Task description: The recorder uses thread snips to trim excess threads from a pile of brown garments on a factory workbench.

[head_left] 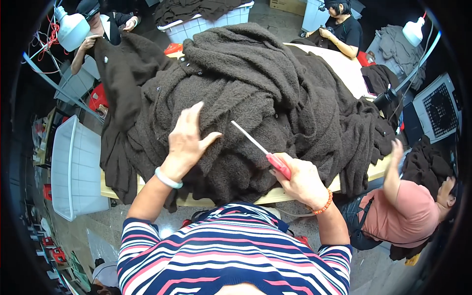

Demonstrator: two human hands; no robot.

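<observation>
Striped sleeves lead out — left hand (186, 140) flat on brown knitwear (255, 93), right hand (301, 181) gripping a red-handled tool (263, 151).

Wooden table (275, 195), pale top, only front edge + far right corner visible. Big heap of dark brown fuzzy garments (255, 98) lies directly on it, covers nearly whole top, hangs over front, left + right edges. Some garments show small round snaps. Table stands on grey floor (98, 231).

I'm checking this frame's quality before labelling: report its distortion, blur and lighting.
Head view: strong fisheye, black vignette at the corners, table edge bowed; left hand, right hand and red-handled tool sharp; even light, dark brown garments show little detail.
</observation>
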